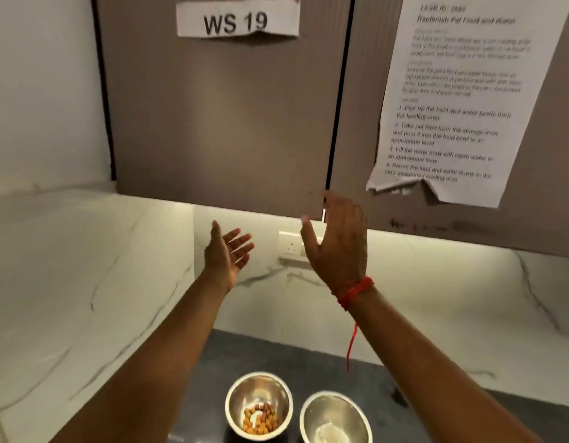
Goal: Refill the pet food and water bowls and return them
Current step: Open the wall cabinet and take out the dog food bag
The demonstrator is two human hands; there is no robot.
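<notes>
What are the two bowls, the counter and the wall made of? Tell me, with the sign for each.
Bowls: likely stainless steel, polished; their inner walls mirror the light.
Counter: dark speckled stone, perhaps granite, matte.
Wall: white with grey veins, marble or a marble-look tile; glossy under the cabinet light.

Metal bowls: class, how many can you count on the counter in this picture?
2. One bowl holding some kibble sits at the bottom centre of the dark counter; the other bowl stands just right of it, partly cut off by the frame edge. More could lie below the frame.
</notes>
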